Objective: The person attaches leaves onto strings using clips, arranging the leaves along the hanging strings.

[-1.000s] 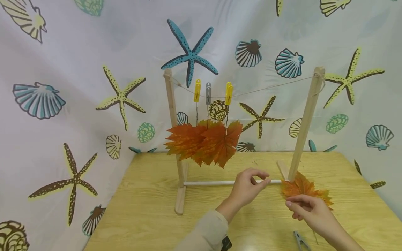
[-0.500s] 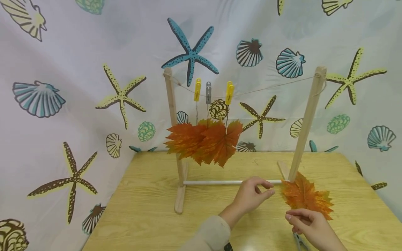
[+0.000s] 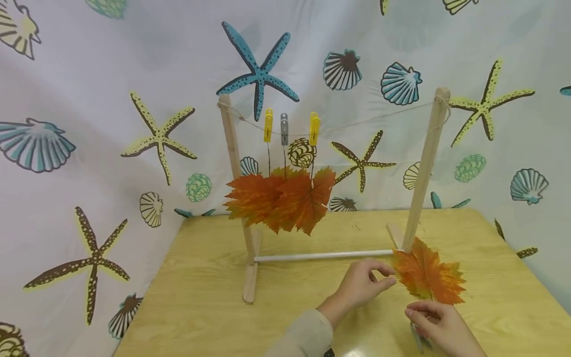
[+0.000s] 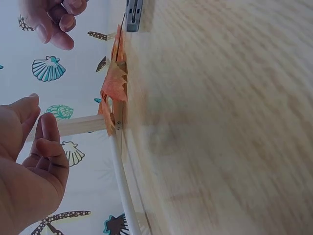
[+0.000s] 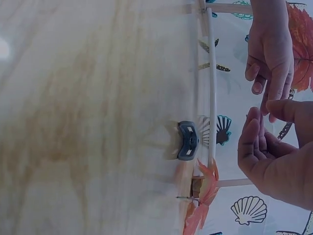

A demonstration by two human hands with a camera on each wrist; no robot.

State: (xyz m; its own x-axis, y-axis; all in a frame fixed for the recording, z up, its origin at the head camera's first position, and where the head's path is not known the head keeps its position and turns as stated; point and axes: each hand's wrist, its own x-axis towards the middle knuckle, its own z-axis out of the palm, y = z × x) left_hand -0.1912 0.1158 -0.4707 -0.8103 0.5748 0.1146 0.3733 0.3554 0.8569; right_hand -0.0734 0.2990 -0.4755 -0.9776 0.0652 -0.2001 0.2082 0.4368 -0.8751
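My left hand hovers in front of the white crossbar, its fingers loosely bent with nothing between them. To its right, my right hand hangs over the table, also holding nothing, thumb close to the fingertips. Beneath the right hand lies a grey clothespin, partly covered by that hand in the head view. Orange artificial maple leaves lie on the table at the foot of the right post, just beyond the right hand. The left wrist view shows both hands apart from the clothespin and leaves.
A wooden frame with a left post, a right post and a white crossbar stands on the table. On its string, two yellow clothespins and a grey clothespin hold orange leaves. Behind hangs a seashell-print cloth.
Both hands have come lower toward the table, the left also a little to the right. The head view has shifted slightly. The hanging leaves and clothespins keep their places on the string.
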